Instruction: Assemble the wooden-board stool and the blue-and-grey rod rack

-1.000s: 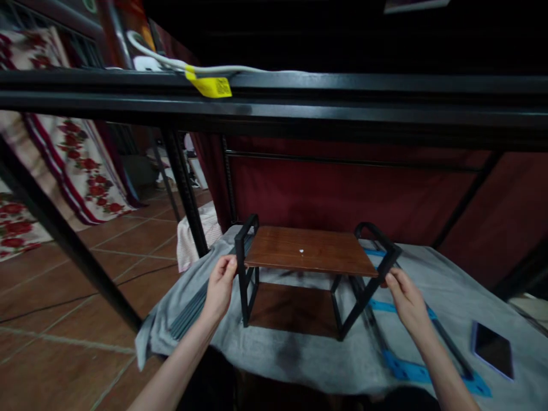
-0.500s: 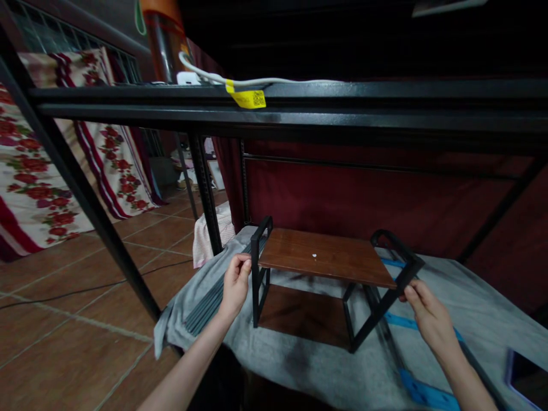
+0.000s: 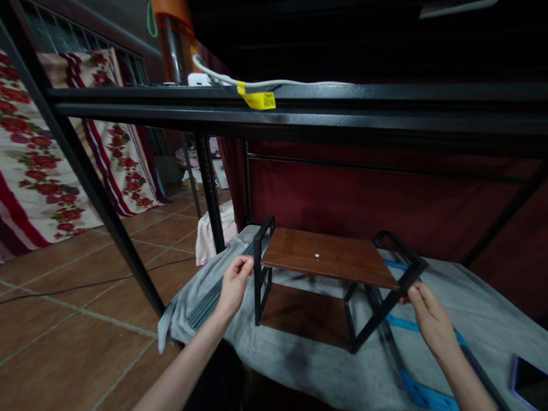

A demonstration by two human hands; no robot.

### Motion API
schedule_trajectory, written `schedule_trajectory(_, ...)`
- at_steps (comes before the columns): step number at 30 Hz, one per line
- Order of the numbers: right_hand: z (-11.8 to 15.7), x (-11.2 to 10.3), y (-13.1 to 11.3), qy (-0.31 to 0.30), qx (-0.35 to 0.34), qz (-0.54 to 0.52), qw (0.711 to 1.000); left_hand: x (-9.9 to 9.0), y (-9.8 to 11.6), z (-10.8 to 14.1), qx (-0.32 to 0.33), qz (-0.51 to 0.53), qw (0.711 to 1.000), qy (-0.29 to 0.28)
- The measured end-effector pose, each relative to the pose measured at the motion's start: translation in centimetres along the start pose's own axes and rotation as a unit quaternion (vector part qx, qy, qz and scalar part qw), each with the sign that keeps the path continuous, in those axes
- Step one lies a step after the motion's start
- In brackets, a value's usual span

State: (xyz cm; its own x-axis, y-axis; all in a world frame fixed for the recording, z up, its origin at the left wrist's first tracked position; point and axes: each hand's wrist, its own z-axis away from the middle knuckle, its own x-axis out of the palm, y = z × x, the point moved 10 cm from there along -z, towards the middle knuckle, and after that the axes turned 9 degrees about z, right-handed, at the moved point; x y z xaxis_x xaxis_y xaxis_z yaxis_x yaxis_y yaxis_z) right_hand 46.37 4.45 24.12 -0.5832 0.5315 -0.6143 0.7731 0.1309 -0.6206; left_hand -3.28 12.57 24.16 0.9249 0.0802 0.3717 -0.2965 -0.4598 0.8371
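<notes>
A small two-tier shelf stands on the grey cloth, with a brown upper board (image 3: 329,257), a lower board (image 3: 306,314) and black metal side frames. The left side frame (image 3: 257,285) is upright, while the right side frame (image 3: 387,305) leans outward. My left hand (image 3: 234,285) pinches at the outer face of the left frame, level with the upper board's end. On the opposite side my right hand (image 3: 428,311) has its fingertips closed against the right frame by the board's corner. Whatever is between the fingers of either hand is hidden. A tiny white spot (image 3: 317,256) marks the upper board.
Grey rods (image 3: 205,308) lie on the cloth (image 3: 299,371) at left. Right of the shelf is a black frame with blue pieces (image 3: 428,394), then a phone (image 3: 531,379). A black metal beam (image 3: 342,117) crosses above, carrying a white cable (image 3: 295,83) and a bottle (image 3: 175,45).
The view has shifted slightly, so everything sits a little further right. Both hands keep their places at the shelf's side frames.
</notes>
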Motion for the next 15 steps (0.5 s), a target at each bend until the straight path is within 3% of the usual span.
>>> schedule_trajectory(15,0.1,-0.1,-1.5,0.012,0.005,0.05,0.999,0.1,-0.5,-0.1,0.002,0.06,0.997,0.04)
